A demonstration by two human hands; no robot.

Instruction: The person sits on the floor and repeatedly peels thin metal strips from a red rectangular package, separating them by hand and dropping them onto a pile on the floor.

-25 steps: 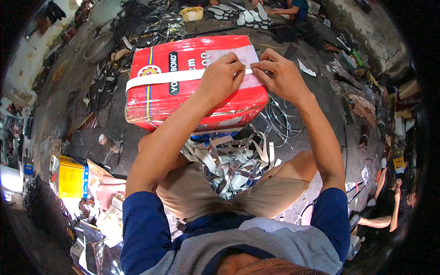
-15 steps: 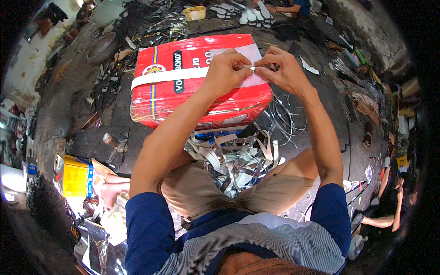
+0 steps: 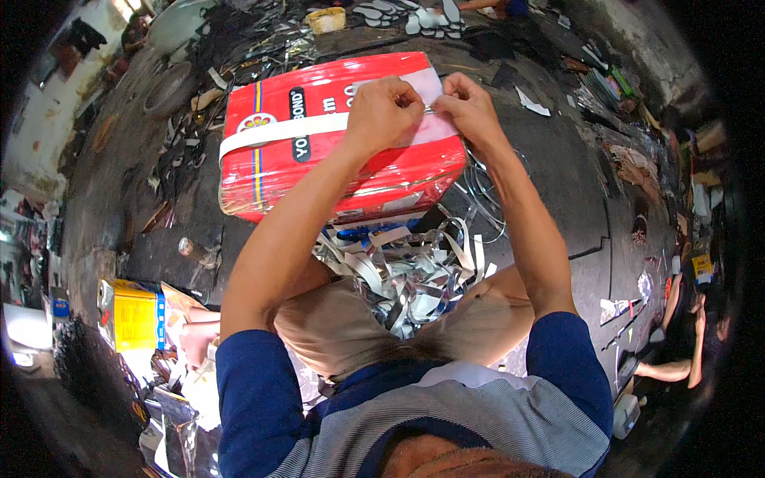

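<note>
A red carton (image 3: 335, 179) wrapped in clear plastic stands in front of me. Across its top runs a long white strip (image 3: 307, 127), passing under my left hand (image 3: 384, 118). That hand is closed, fingers curled over the strip near its right end. Close beside it, my right hand (image 3: 468, 110) pinches at the carton's right edge. A thin pale piece shows between the two hands, too small to name. Beneath them lies a pale pinkish sheet (image 3: 426, 84) on the carton, partly covered by my fingers.
A heap of white and silvery strip scraps (image 3: 402, 279) lies between my legs. Coiled wire (image 3: 484, 195) rests right of the carton. Shoe-sole shapes (image 3: 430, 20) and a yellowish tub (image 3: 327, 20) are far ahead. A yellow tin (image 3: 131, 319) stands left. Another person's arm (image 3: 665, 370) shows at right.
My hands have drawn slightly apart, and the right one is angled more over the carton's edge. The whole view has shifted a little, so the carton sits farther left and higher.
</note>
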